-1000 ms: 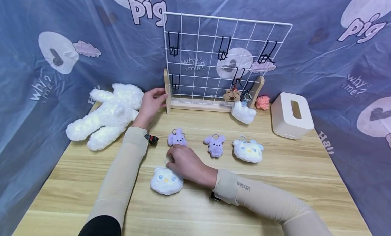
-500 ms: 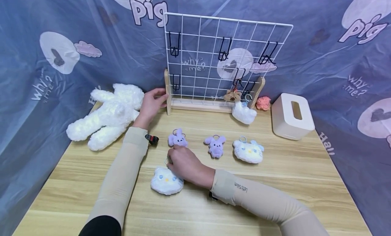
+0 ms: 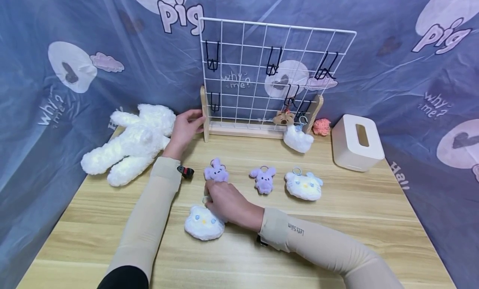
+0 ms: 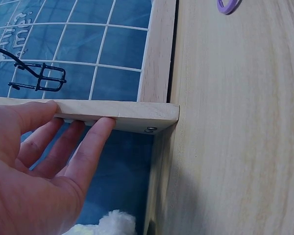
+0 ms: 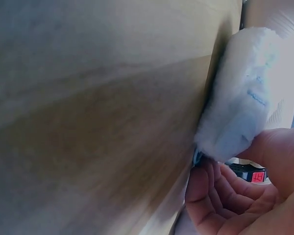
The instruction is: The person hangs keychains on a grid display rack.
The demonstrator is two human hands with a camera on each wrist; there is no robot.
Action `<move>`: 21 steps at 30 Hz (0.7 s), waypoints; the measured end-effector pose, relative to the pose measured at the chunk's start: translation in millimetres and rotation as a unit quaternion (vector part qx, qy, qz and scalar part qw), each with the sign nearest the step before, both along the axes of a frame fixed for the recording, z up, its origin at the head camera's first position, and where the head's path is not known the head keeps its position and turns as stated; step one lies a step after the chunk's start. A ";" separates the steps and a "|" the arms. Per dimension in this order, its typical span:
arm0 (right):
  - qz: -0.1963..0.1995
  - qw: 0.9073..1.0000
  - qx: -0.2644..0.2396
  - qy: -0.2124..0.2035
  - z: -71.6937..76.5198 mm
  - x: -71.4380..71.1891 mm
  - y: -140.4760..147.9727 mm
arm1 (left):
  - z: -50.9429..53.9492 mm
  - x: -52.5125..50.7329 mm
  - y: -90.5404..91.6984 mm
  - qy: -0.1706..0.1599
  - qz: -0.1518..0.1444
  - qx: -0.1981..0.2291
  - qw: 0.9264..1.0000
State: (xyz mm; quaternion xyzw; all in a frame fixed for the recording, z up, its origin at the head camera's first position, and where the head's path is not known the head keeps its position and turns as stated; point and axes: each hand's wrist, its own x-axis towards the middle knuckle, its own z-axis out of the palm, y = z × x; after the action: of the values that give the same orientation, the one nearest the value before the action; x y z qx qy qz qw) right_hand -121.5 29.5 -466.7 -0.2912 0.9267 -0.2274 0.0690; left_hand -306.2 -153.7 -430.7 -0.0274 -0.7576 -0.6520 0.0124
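Fingertips of my left hand (image 3: 185, 127) touch the left wooden post (image 4: 117, 110) of the white wire grid rack (image 3: 262, 131); the fingers are nearly straight. Lower down, my right hand (image 3: 230, 201) pinches near the ring end of a white plush cat-face keychain (image 3: 203, 224), which lies on the table. In the right wrist view, its fingers curl beside the fluffy plush (image 5: 240, 93), and the thumb is partly hidden behind it. A purple plush bunny keychain (image 3: 216, 172) lies just beyond the right knuckles.
Another purple bunny (image 3: 263, 181) and a second cat-face keychain (image 3: 303, 187) lie to the right. A brown bear (image 3: 283, 118) and a white plush (image 3: 298, 140) hang from black hooks. A large white plush (image 3: 138, 139) lies left, a tissue box (image 3: 357, 143) right, beside a coral plush (image 3: 321, 127).
The purple bunny by my right hand has shifted slightly left and turned. My right hand makes only a small movement at the keychain's ring. The left hand stays at the post.
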 end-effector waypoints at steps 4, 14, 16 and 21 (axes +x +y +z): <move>0.004 1.000 -0.008 -0.010 8.7 4.0 2.0 | -0.1 1.0 0.1 -0.003 -0.001 -0.001 1.000; -0.003 0.999 -0.035 -0.039 34.3 5.9 5.3 | 2.1 1.7 -0.3 -0.006 -0.002 -0.005 1.000; -0.008 0.998 -0.037 -0.048 41.4 6.6 5.1 | 3.2 2.2 0.1 -0.006 -0.002 -0.006 1.000; -0.014 0.996 -0.057 -0.060 45.3 5.7 7.3 | 3.7 2.9 0.6 -0.005 -0.001 -0.005 1.000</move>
State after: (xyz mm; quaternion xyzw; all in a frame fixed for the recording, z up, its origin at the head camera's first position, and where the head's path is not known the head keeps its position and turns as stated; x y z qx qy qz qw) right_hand -115.8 36.8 -421.4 -0.2679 0.9102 -0.2980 0.1047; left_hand -303.3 -153.1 -427.1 -0.0250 -0.7610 -0.6482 0.0077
